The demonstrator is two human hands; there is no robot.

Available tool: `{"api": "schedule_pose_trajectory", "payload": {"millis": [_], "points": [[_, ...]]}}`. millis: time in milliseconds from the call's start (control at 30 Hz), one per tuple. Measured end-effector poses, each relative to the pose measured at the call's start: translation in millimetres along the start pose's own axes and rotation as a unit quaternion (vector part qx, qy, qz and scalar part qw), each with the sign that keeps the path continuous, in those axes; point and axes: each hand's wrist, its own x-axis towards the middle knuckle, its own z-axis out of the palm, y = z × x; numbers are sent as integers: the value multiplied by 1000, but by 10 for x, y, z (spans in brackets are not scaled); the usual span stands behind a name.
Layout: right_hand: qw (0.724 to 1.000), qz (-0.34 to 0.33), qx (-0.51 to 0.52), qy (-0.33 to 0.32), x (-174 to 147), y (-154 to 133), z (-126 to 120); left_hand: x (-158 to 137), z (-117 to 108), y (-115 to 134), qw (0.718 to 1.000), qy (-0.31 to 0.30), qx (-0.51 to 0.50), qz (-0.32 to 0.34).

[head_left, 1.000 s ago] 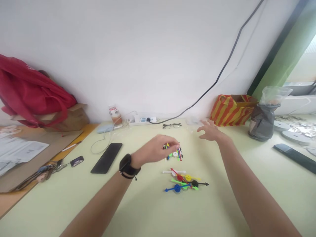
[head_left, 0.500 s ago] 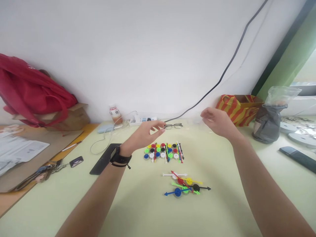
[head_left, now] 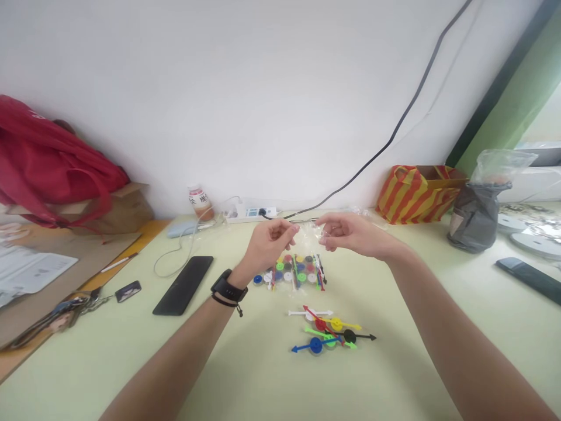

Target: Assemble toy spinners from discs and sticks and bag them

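A clear plastic bag (head_left: 308,238) hangs between my two hands, above the far part of the table. My left hand (head_left: 270,242), with a black watch (head_left: 228,286) on its wrist, pinches one side of the bag. On the other side my right hand (head_left: 353,237) has its thumb and fingers closed on the bag. Rows of coloured discs (head_left: 287,277) and loose arrows (head_left: 321,272) show partly through the plastic. Nearer to me lie several spinner arrows joined to discs, among them a blue spinner (head_left: 315,345), a yellow spinner (head_left: 336,323) and a black spinner (head_left: 349,335).
A black phone (head_left: 184,285) lies left of my left wrist; keys (head_left: 83,304) lie farther left. Along the wall stand a bottle (head_left: 200,203), a power strip (head_left: 252,214) and a striped bag (head_left: 416,196). A grey bag (head_left: 475,216) and a dark phone (head_left: 528,280) are at right.
Both hands have come together above the discs; my right hand has moved left from near the striped bag. The clear bag is now held between them.
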Motion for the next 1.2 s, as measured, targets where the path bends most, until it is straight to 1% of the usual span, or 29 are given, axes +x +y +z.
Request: {"api": "schedule_pose_trajectory", "payload": {"millis": [67, 200, 233, 267, 333, 400, 467, 533, 667, 733, 767, 833, 900, 1000, 1033, 1100, 1133, 1167, 1200], "points": [[1000, 4, 9, 14, 18, 29, -33, 6, -5, -46, 1000, 21, 2, -6], [994, -10, 19, 107, 58, 46, -32, 7, -11, -78, 999, 41, 10, -9], [993, -10, 32, 117, 67, 50, -10, 9, -10, -81, 999, 50, 9, -7], [992, -6, 49, 113, 75, 55, 21, 11, -9, -84, 998, 60, 4, -7], [993, 6, 92, 72, 89, 70, 96, 18, -11, -83, 997, 81, -15, -6], [991, 14, 126, 33, 99, 86, 169, 28, -29, -69, 996, 81, -47, 0], [991, 16, 135, 19, 104, 93, 215, 39, -67, -32, 996, 59, -71, 11], [993, 16, 120, 1, 100, 86, 233, 43, -118, 25, 997, 20, -73, 12], [994, -11, 87, -61, 86, 47, 276, 14, -180, 141, 994, -104, -2, -26], [994, -29, 71, -80, 89, 37, 327, -9, -172, 161, 990, -131, 41, -38], [994, -35, 61, -85, 94, 38, 353, -17, -165, 158, 989, -128, 58, -39], [995, -42, 45, -82, 110, 57, 381, -15, -163, 129, 992, -98, 79, -30], [997, -45, 25, -59, 126, 101, 351, 10, -194, 84, 995, -44, 86, -15], [1000, -27, -9, 0, 138, 202, 195, 72, -305, 20, 995, 66, 72, -11], [1000, -14, -15, 17, 138, 240, 132, 93, -349, 2, 993, 93, 67, -16], [998, 1, -25, 52, 139, 309, 28, 127, -426, -25, 991, 121, 59, -24], [995, 1, -48, 83, 142, 336, -1, 140, -455, -35, 991, 125, 49, -24], [988, -2, -88, 130, 149, 356, -9, 151, -473, -42, 991, 129, 35, -21], [972, -9, -140, 190, 160, 368, 2, 159, -482, -47, 991, 135, 18, -15]]}}
